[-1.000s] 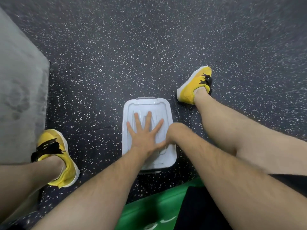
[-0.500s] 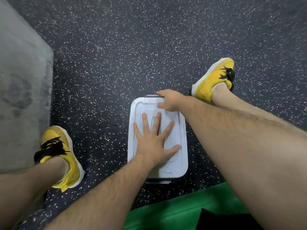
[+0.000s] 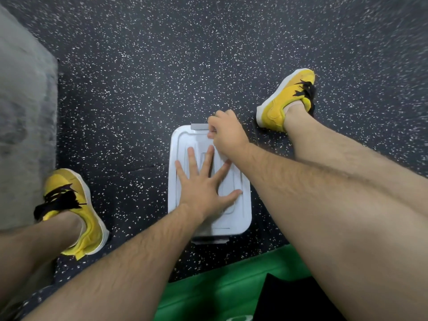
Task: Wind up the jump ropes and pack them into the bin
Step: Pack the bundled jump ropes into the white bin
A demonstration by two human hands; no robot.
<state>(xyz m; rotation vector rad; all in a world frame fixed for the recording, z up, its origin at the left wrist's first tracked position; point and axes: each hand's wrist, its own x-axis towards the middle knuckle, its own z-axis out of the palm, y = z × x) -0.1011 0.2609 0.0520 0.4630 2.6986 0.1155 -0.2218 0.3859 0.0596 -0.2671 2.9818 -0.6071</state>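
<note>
The left hand (image 3: 203,193) is kept flat with fingers spread on the lid (image 3: 185,144) of the bin (image 3: 240,218), while the right hand (image 3: 228,133) has been moved up from the lid's right side a second ago to the grey latch (image 3: 199,126) at the far end — its fingers are curled over that edge, seemingly pinching the clasp. No jump ropes can be seen anywhere, so they're presumably already packed inside — only latching looks left. Yellow shoes (image 3: 284,100) are planted either side on speckled floor (image 3: 162,66).

No readable text shows; only a cut-off white mark sits on the green mat (image 3: 222,295), illegible.
</note>
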